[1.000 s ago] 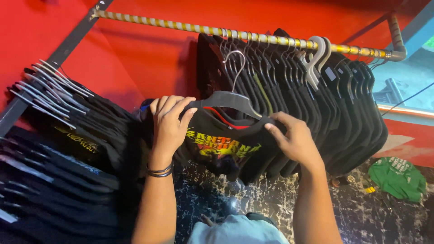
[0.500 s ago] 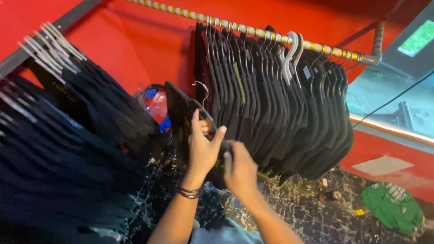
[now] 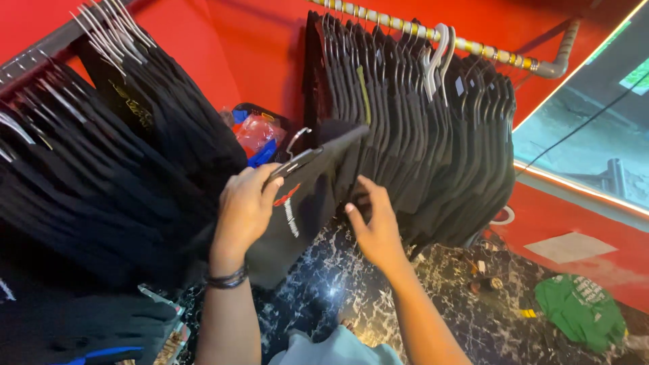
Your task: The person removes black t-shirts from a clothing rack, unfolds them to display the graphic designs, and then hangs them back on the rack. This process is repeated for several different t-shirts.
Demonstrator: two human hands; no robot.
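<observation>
A black T-shirt on a dark hanger sits off the rail, tilted, its metal hook pointing up toward the left end of the striped rail. The left hand grips the hanger's shoulder, fingers curled tight around it and the cloth, a red and white print showing just below the thumb. The right hand is loosely open, fingertips pressed into the hem side of the same shirt and touching the hanging row behind it. That row of black shirts fills the rail almost to its right end, where two white hangers stand out. A second rack of black shirts runs along the left. Judging by this, the shirt is hangered but not yet hooked on; hanging it remains. A green garment lies on the marbled floor near the red wall.
</observation>
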